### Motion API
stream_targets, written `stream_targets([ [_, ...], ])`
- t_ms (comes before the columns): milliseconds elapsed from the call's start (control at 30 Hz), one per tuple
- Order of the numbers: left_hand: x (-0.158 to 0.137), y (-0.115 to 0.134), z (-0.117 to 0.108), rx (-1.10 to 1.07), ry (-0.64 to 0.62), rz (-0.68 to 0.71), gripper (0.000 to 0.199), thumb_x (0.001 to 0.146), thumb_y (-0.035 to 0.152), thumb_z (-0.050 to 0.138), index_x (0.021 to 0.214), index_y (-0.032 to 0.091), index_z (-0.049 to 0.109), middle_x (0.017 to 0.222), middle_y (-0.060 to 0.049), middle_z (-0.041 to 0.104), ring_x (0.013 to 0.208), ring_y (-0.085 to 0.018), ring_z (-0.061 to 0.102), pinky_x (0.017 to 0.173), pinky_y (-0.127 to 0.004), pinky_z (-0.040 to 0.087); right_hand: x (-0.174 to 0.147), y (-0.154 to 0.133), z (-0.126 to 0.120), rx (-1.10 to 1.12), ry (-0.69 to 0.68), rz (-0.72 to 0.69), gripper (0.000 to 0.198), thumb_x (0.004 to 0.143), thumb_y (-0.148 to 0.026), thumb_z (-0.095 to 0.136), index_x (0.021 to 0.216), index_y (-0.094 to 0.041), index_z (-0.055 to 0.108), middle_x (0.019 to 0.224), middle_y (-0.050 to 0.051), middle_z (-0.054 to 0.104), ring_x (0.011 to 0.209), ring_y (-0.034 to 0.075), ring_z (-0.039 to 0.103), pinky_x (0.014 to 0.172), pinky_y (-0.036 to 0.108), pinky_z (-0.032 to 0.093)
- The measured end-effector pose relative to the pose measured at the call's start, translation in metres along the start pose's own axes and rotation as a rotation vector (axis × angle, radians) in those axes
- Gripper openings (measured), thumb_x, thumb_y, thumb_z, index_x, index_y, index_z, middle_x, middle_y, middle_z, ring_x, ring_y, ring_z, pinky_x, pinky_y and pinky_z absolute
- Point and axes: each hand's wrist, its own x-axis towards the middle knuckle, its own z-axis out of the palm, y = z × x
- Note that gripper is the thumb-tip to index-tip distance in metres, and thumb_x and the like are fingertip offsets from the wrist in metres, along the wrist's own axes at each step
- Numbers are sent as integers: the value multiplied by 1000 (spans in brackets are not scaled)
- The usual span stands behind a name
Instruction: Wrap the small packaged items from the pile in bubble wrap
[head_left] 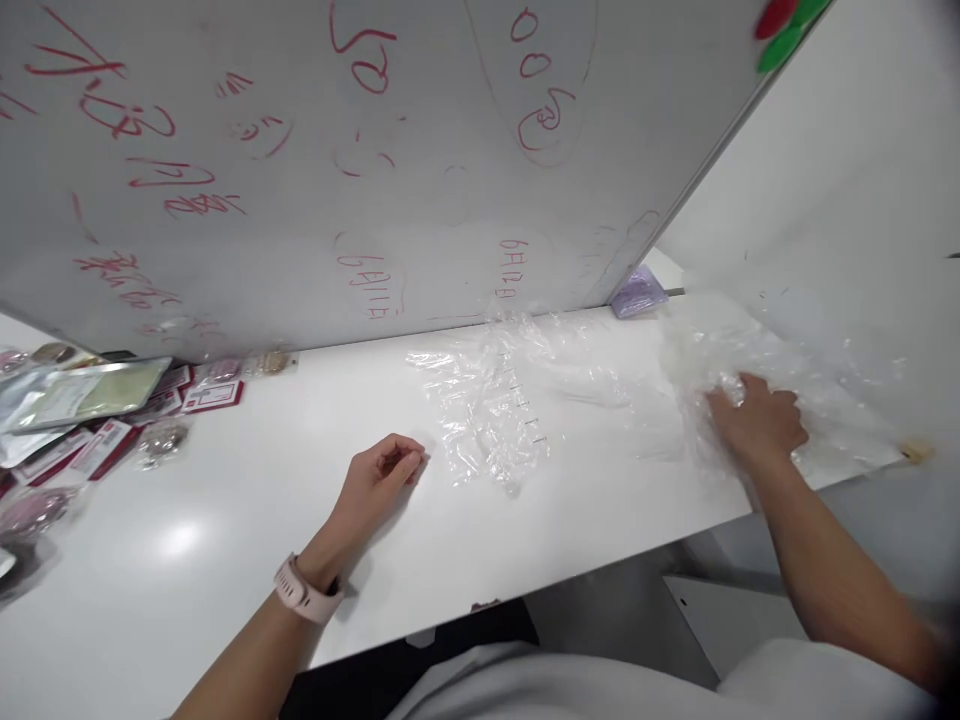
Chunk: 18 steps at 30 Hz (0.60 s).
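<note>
Left grip [384, 470]: thumb and fingertips together over the desk [262, 520], beside spread clear film [495, 430]. Right grip [761, 425] at the plastic heap [686, 350], far end; closure can't be told. Risk: thin layers cling, so one pull might drag several off the edge.

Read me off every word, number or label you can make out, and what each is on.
"6月11日": red handwriting on the whiteboard.
"6月1…日", one digit unclear: same board, farther right.
Other red writing there: too unclear to read surely.
Red-edged cards, green pouch: print too small and blurred.
</note>
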Motion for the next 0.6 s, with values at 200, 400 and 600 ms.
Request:
stream_targets([
  [200,-4,4,3,-87,15,-16,17,86,35,65,88,19,68,79,-4,66,66,-13,56,62,-28,47,-131,-45,-12,17,0,-280,56,92,-54,44,138,-24,56,124,21,54,116,40,53,86,56,47],
  [400,-8,4,-6,-208,156,0,29,87,45,65,104,22,61,100,-6,64,71,-14,62,64,-29,52,-181,-118,-1,155,-69,-637,52,93,-49,44,137,-24,56,126,17,54,118,34,49,95,51,44],
  [600,-5,-8,-29,-354,335,-11,30,78,39,73,93,19,56,85,-4,63,69,-14,63,61,-28,52,-207,-142,-49,255,115,-803,58,92,-57,48,141,-25,52,152,16,39,137,39,34,106,62,28],
])
